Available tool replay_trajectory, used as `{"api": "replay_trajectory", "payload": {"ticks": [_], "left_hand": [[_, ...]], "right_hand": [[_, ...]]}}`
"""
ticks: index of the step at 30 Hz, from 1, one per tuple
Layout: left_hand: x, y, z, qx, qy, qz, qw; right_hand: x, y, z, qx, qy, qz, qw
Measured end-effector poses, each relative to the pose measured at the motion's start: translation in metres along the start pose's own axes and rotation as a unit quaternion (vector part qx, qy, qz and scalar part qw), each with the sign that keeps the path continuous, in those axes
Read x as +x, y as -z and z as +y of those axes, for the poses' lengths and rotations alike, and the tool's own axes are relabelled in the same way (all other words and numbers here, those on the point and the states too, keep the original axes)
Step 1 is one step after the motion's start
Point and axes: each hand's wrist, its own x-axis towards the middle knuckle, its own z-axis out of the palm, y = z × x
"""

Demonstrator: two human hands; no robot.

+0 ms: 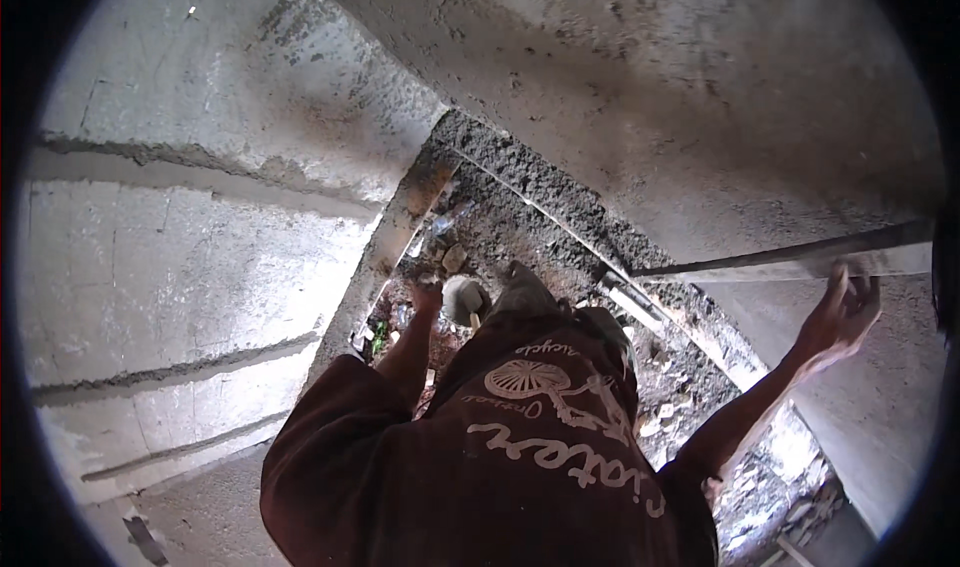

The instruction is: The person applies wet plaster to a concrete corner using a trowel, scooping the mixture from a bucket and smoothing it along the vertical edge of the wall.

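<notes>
My right hand (845,312) is raised against the right wall, its curled fingers at the lower edge of a long pale straight board (760,267) that lies along the wall. How firmly the fingers grip the board is hard to see. My left hand (427,295) hangs low in front of my body, small and dim, its fingers curled and whatever is in them hidden. Just right of it, near the ground, is a rounded grey object (462,299), possibly a small container, with a short light piece at its lower side.
Rough grey walls meet in a corner ahead. Mortar bands (200,175) cross the left wall (150,257). Wet-looking mortar (530,182) lines the foot of the right wall. Rubble and stones (455,259) litter the ground, beside a pale bar (635,302).
</notes>
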Motion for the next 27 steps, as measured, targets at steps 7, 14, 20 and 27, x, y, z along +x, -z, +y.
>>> {"api": "replay_trajectory", "payload": {"ticks": [7,14,20,27], "left_hand": [[-0.103,0.040,0.157,-0.342,0.107,0.010,0.933],[-0.094,0.045,0.252,-0.243,-0.207,-0.064,0.946],[-0.227,0.171,0.498,-0.468,-0.187,-0.401,0.765],[-0.171,0.106,0.364,-0.179,-0.412,-0.034,0.893]], "right_hand": [[-0.033,0.015,0.105,0.157,-0.114,0.073,0.978],[-0.103,0.015,0.131,0.288,0.051,-0.449,0.844],[-0.138,-0.005,0.053,0.360,0.312,-0.339,0.811],[-0.233,-0.091,0.309,0.150,0.223,-0.542,0.796]]}}
